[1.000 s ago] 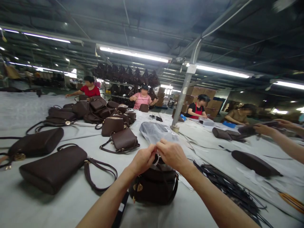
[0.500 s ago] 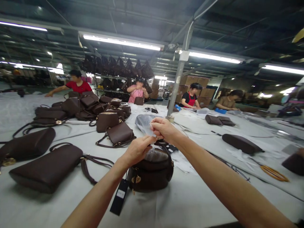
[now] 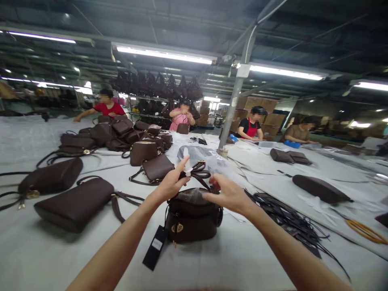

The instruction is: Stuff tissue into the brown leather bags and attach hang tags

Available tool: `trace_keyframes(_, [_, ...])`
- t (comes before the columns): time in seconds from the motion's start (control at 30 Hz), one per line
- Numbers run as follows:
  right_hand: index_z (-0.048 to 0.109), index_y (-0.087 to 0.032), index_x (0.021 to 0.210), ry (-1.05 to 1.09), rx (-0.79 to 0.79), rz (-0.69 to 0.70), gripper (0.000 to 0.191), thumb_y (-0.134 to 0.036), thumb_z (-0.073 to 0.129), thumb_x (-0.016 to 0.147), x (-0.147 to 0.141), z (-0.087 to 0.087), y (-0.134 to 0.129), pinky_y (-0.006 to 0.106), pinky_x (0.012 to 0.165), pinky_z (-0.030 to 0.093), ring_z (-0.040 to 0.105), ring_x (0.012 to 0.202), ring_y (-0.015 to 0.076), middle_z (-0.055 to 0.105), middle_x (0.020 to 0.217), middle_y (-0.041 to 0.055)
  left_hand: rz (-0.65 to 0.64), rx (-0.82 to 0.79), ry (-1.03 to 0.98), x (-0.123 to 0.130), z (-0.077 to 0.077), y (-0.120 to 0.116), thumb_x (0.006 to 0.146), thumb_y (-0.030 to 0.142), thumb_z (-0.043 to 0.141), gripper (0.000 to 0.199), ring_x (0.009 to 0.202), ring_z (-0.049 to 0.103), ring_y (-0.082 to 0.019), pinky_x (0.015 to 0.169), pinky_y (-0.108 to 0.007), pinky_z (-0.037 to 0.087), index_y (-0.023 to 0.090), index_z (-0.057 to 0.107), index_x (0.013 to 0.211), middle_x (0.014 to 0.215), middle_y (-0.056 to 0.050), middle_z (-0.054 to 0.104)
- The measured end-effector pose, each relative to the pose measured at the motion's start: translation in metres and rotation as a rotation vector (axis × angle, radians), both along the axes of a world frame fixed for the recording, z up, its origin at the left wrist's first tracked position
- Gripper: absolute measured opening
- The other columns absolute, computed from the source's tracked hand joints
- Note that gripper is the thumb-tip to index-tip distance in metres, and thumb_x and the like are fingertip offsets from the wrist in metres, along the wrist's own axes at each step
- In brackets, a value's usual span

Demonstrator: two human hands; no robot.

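A dark brown handbag stands upright in front of me, with clear plastic in its top opening. A black hang tag lies at its left on the table. My left hand holds a folded bundle of brown strap above the bag, with a white wrap around it near the thumb. At the bag's right top edge is my right hand, thumb and fingers apart with nothing visible between them. Its fingertips are near the strap, partly hidden.
Brown bags are piled at the far left, and more lie nearer. Clear plastic bags lie behind the handbag. A heap of black tags with cords is at right, near yellow-handled scissors. A post rises mid-table; several co-workers sit opposite.
My hands have moved apart from being close together over the bag. The strap bundle now shows in my left hand, and my right hand has come down to the right. The view has shifted slightly.
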State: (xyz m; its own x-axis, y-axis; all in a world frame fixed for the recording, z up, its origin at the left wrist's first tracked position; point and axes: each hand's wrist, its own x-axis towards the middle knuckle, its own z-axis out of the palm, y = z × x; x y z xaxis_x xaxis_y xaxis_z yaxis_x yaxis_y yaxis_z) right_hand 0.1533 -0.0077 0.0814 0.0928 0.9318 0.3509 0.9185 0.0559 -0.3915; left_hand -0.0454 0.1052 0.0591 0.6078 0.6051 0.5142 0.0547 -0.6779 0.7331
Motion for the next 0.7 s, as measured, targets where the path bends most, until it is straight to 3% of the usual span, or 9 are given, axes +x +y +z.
trace_keyframes(0.07, [0.057, -0.021, 0.078, -0.128, -0.033, 0.014, 0.004, -0.023, 0.057, 0.075, 0.002, -0.017, -0.010, 0.027, 0.060, 0.035, 0.056, 0.071, 0.0172, 0.062, 0.078, 0.0012, -0.064, -0.059, 0.018, -0.002, 0.003, 0.002, 0.080, 0.015, 0.055, 0.081, 0.066, 0.058, -0.011, 0.075, -0.025, 0.046, 0.022, 0.018, 0.152, 0.082, 0.004, 0.058])
trace_keyframes(0.17, [0.058, -0.022, 0.078, -0.055, -0.041, 0.022, 0.011, -0.018, 0.047, 0.080, 0.014, -0.026, -0.015, 0.026, 0.058, 0.035, 0.055, 0.065, 0.0159, 0.062, 0.070, -0.0007, -0.140, -0.187, 0.031, -0.003, 0.005, 0.005, 0.077, 0.016, 0.057, 0.091, 0.064, 0.059, -0.011, 0.066, -0.023, 0.046, 0.019, 0.007, 0.154, 0.082, 0.003, 0.060])
trace_keyframes(0.23, [0.061, -0.023, 0.085, -0.063, 0.015, -0.088, 0.012, -0.024, 0.048, 0.085, 0.027, -0.021, -0.013, 0.026, 0.057, 0.034, 0.058, 0.067, 0.0173, 0.065, 0.073, 0.0001, -0.143, -0.292, -0.021, -0.003, 0.005, 0.005, 0.076, 0.018, 0.061, 0.094, 0.059, 0.057, -0.010, 0.058, -0.022, 0.044, 0.017, 0.009, 0.153, 0.082, 0.002, 0.063])
trace_keyframes(0.33, [0.064, -0.023, 0.089, -0.296, 0.160, -0.342, 0.013, -0.030, 0.053, 0.087, 0.048, -0.010, -0.005, 0.027, 0.054, 0.030, 0.060, 0.075, 0.0210, 0.066, 0.093, 0.0067, -0.140, -0.487, -0.171, 0.000, 0.007, 0.001, 0.071, 0.020, 0.068, 0.076, 0.050, 0.052, -0.007, 0.048, -0.019, 0.037, 0.014, 0.038, 0.140, 0.081, -0.001, 0.066])
trace_keyframes(0.43, [0.064, -0.019, 0.085, -0.303, 0.152, -0.413, 0.012, -0.025, 0.053, 0.088, 0.059, -0.007, 0.004, 0.028, 0.053, 0.030, 0.061, 0.073, 0.0210, 0.064, 0.095, 0.0112, -0.155, -0.799, -0.363, 0.002, 0.010, -0.007, 0.065, 0.016, 0.076, 0.037, 0.046, 0.052, -0.007, 0.043, -0.018, 0.036, 0.010, 0.060, 0.098, 0.074, -0.003, 0.065])
trace_keyframes(0.5, [0.061, -0.018, 0.081, -0.144, 0.075, -0.362, 0.013, -0.023, 0.051, 0.088, 0.056, -0.011, 0.003, 0.028, 0.053, 0.035, 0.061, 0.066, 0.0196, 0.065, 0.079, 0.0083, -0.129, -0.957, -0.489, 0.004, 0.012, -0.013, 0.065, 0.014, 0.077, 0.025, 0.047, 0.051, -0.006, 0.044, -0.018, 0.039, 0.012, 0.056, 0.078, 0.069, -0.001, 0.061])
trace_keyframes(0.6, [0.060, -0.019, 0.082, 0.249, -0.125, -0.114, 0.020, -0.033, 0.048, 0.090, 0.032, -0.025, -0.015, 0.028, 0.052, 0.045, 0.063, 0.058, 0.0184, 0.064, 0.067, 0.0029, -0.064, -1.027, -0.622, 0.010, 0.010, -0.027, 0.073, 0.014, 0.071, 0.022, 0.049, 0.049, -0.004, 0.047, -0.017, 0.042, 0.014, 0.049, 0.073, 0.066, 0.003, 0.054])
trace_keyframes(0.7, [0.059, -0.021, 0.115, 0.487, -0.175, 0.166, 0.037, -0.038, 0.058, 0.082, -0.007, -0.042, -0.046, 0.035, 0.068, 0.054, 0.067, 0.078, 0.0215, 0.066, 0.094, 0.0057, -0.029, -1.078, -0.713, 0.022, 0.006, -0.050, 0.077, 0.013, 0.065, 0.017, 0.051, 0.049, -0.004, 0.050, -0.016, 0.043, 0.014, 0.049, 0.076, 0.065, 0.004, 0.050])
